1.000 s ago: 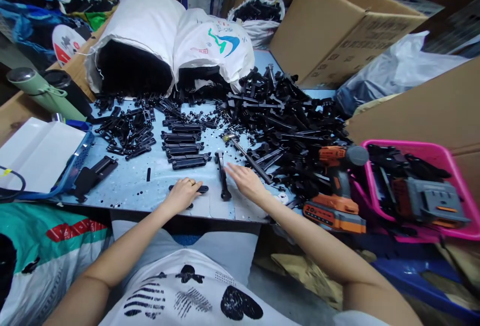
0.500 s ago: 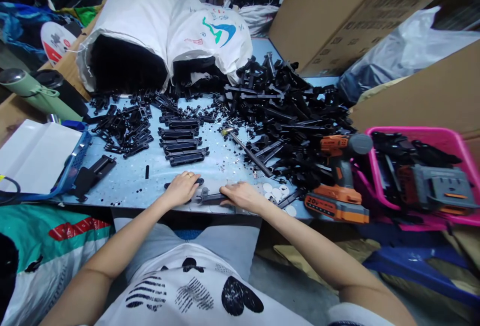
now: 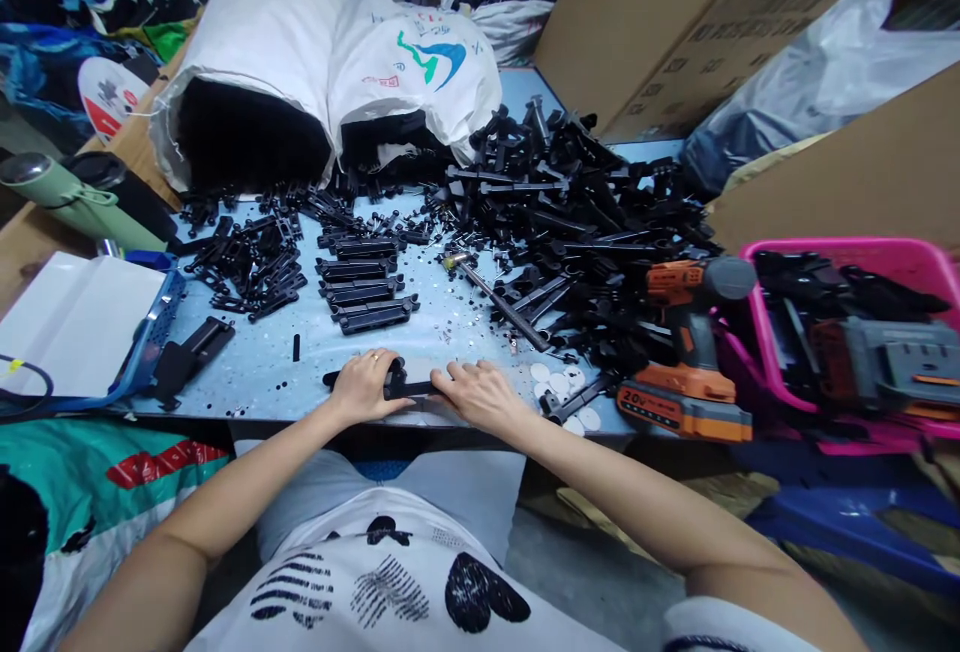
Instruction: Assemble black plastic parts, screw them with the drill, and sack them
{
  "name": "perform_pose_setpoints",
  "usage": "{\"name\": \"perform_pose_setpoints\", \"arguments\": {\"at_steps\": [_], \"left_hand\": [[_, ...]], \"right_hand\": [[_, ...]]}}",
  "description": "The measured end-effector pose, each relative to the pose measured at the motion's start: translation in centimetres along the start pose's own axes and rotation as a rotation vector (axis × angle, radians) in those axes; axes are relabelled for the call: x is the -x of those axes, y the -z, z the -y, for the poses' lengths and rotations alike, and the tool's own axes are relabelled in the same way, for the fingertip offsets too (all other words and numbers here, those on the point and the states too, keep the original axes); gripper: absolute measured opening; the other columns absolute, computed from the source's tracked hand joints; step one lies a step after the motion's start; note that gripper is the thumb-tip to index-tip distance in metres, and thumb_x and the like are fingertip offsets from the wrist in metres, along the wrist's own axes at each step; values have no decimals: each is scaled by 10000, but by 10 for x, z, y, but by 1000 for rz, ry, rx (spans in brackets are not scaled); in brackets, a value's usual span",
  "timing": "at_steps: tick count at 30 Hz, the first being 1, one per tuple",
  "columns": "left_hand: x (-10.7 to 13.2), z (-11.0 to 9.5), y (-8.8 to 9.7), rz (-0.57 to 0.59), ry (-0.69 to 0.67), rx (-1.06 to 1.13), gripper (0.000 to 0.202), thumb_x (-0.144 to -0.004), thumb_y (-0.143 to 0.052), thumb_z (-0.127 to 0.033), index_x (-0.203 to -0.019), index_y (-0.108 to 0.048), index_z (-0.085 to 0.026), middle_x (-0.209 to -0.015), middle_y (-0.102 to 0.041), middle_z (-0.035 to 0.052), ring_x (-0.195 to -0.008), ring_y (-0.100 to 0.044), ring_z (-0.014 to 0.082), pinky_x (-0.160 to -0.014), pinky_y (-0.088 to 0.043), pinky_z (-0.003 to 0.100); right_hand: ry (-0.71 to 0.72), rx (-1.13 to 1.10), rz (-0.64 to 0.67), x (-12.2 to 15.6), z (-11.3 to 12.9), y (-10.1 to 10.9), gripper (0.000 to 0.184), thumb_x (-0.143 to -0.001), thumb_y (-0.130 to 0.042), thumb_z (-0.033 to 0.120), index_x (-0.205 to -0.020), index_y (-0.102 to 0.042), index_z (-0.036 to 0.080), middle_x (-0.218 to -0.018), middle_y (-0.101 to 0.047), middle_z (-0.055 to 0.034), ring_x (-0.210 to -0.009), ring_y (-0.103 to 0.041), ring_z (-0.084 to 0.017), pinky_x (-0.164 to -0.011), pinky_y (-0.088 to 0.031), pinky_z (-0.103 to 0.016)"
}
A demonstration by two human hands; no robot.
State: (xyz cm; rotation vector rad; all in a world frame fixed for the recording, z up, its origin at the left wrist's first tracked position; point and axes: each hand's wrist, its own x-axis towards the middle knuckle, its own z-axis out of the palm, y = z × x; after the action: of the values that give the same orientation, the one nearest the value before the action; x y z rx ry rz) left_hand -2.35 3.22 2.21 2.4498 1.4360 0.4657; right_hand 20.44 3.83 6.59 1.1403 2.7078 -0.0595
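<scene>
Close to the table's front edge, my left hand (image 3: 369,387) is closed on the left end of a black plastic part (image 3: 411,390). My right hand (image 3: 474,392) grips the same part's other end, its fingers curled. A dark end sticks out left of my left hand; whether it belongs to a second part I cannot tell. Just beyond my hands lies a column of similar long black parts (image 3: 373,314), laid side by side. A hammer (image 3: 502,302) rests at an angle to the right of that column, with small pins and bits scattered around its head.
A large heap of black parts (image 3: 570,222) covers the table's right side. An orange cordless drill (image 3: 686,352) stands by a pink basket (image 3: 765,352). White discs (image 3: 559,379) lie near my right hand. Smaller black pieces (image 3: 259,262) and white sacks (image 3: 262,22) are at the left and back.
My left hand has shifted right and taken hold of the black part's left end. The part now lies between both hands, and my right hand has moved slightly left.
</scene>
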Motion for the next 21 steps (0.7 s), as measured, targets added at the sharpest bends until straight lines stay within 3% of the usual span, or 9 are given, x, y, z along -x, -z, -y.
{"name": "perform_pose_setpoints", "arguments": {"at_steps": [5,14,18,21], "left_hand": [[5,4,-4,-113,-54,47,532,-773,-570,-596,-1084,-528,-166,-1017,-641,118,-952,-617,267,-804,-498,380],[5,5,-2,-176,-21,127,468,-797,-574,-557,-1064,-562,-173,-985,-665,101,-934,-633,237,-823,-501,355],[6,0,-3,-55,-10,97,501,-789,-560,-588,-1070,-551,-173,-965,-652,102,-909,-623,243,-787,-496,355],[-17,-10,0,28,-70,23,632,-787,-551,-600,-1221,-473,-148,-1124,-591,147,-1089,-538,289,-886,-448,408]], "right_hand": [[4,-15,-1,-3,1,14,337,-973,-287,422,-1127,-493,205,-908,-623,-98,-748,-591,-181,-665,-277,-295],[66,3,6,-14,-7,38,256,-958,-365,382,-1044,-525,202,-888,-618,-91,-714,-578,-175,-663,-279,-298],[139,-11,-29,-15,-22,23,262,-939,-416,422,-1016,-535,202,-884,-606,-70,-704,-555,-160,-655,-271,-291],[137,-74,-103,-10,-38,-6,313,-934,-413,455,-922,-556,177,-877,-587,-66,-747,-539,-163,-676,-278,-289]]}}
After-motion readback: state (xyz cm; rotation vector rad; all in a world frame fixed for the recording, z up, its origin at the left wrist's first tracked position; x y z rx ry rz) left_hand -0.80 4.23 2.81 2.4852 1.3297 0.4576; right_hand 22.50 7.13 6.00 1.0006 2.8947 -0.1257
